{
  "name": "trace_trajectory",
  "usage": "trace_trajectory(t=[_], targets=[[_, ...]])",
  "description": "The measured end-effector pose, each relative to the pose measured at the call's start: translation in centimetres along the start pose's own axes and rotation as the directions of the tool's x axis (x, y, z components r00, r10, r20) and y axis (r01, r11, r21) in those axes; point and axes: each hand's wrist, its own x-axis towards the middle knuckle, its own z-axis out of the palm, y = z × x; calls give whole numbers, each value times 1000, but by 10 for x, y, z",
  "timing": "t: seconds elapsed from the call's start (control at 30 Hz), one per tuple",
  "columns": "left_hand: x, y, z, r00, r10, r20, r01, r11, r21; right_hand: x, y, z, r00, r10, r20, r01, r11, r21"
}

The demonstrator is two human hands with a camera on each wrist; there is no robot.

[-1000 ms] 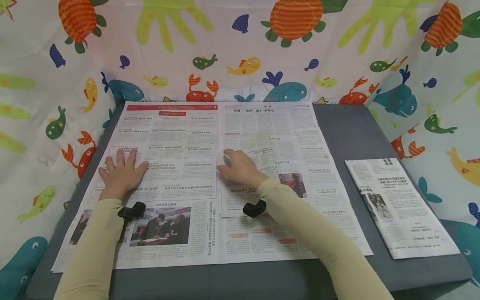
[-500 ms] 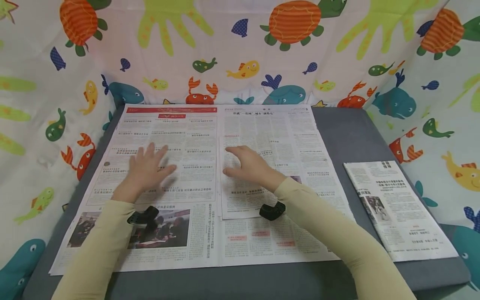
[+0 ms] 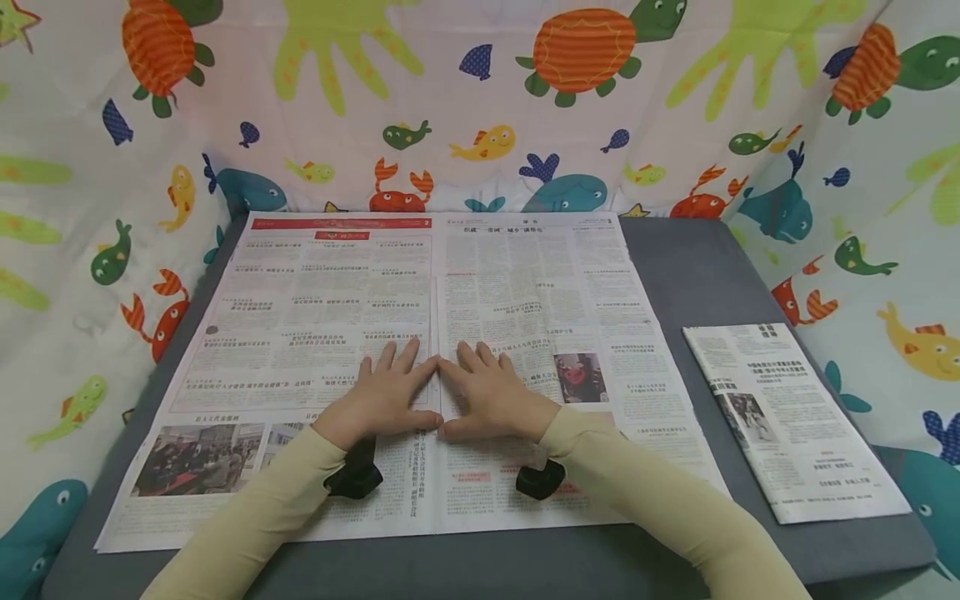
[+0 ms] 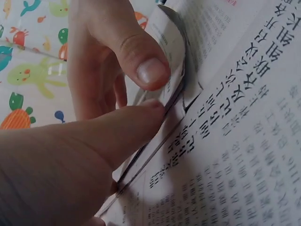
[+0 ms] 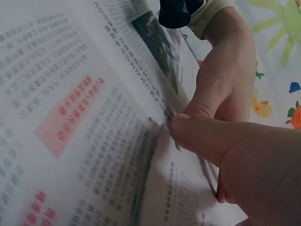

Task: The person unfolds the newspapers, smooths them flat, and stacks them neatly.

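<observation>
An open newspaper [image 3: 247,350] lies flat on the grey table. Over its right page lies a smaller newsprint sheet [image 3: 480,312], whose left edge runs near the centre fold. My left hand [image 3: 378,396] rests at the fold, fingers spread, just left of that edge. Mirroring it, my right hand [image 3: 491,396] lies on the sheet with spread fingers; thumbs and index fingertips of both hands meet or nearly meet. In the left wrist view the sheet's edge curls up beside the left thumb [image 4: 127,129]. The right thumb [image 5: 202,134] touches the paper at the edge in the right wrist view.
A folded newspaper [image 3: 795,425] lies at the table's right side. Grey tabletop [image 3: 675,258] shows around the papers. A patterned cloth [image 3: 345,108] with sea animals hangs behind and at both sides. Black wrist cameras [image 3: 540,479] sit under the wrists.
My left hand has lifted from the left page and moved right to the fold. My right hand has shifted toward the near side, and both hands now lie side by side.
</observation>
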Motion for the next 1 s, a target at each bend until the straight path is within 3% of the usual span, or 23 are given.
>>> trace_trajectory(t=[0.23, 0.63, 0.83, 1.0], targets=[[4, -1, 6, 999, -21, 26, 21, 1000, 2, 0, 4, 13, 999, 38, 6, -38, 999, 10], [4, -1, 4, 999, -30, 20, 30, 1000, 0, 4, 3, 10, 998, 64, -22, -64, 998, 8], [5, -1, 5, 999, -32, 16, 32, 999, -3, 6, 4, 12, 994, 59, -87, -56, 998, 40], [4, -2, 8, 999, -36, 21, 37, 999, -18, 5, 8, 13, 977, -7, -212, 26, 996, 86]])
